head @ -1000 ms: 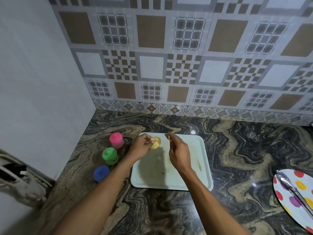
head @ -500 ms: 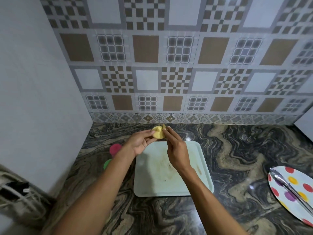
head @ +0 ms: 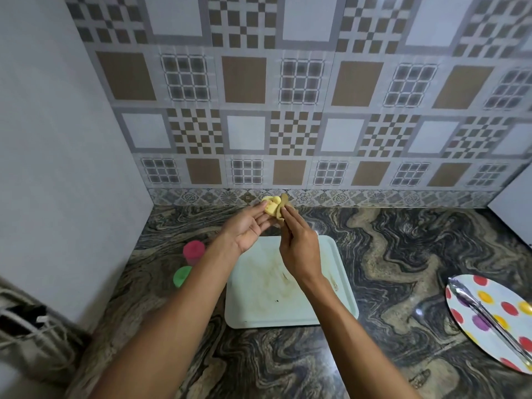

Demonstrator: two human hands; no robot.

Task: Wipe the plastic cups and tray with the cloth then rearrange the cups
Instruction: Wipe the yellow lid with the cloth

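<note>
My left hand [head: 249, 228] holds a small yellow plastic cup [head: 270, 207] raised above the counter, near the back wall. My right hand [head: 298, 246] pinches a brownish cloth [head: 281, 210] that is pressed against the cup. Below them lies a pale green tray [head: 259, 295], smeared with brown marks and bearing nothing else. A pink cup [head: 193, 251] and a green cup [head: 181, 275] stand upside down on the counter left of the tray. My left forearm covers part of the green cup and whatever stands nearer.
A dark marbled counter [head: 403, 254] runs to a tiled back wall and a plain left wall. A polka-dot plate [head: 489, 312] with metal tongs [head: 486, 312] lies at the right edge. Cables and a dark object [head: 26, 321] sit at the lower left.
Both hands have lifted the yellow cup and cloth from over the tray toward the back wall. The view tilted up, and my left forearm now hides the blue cup.
</note>
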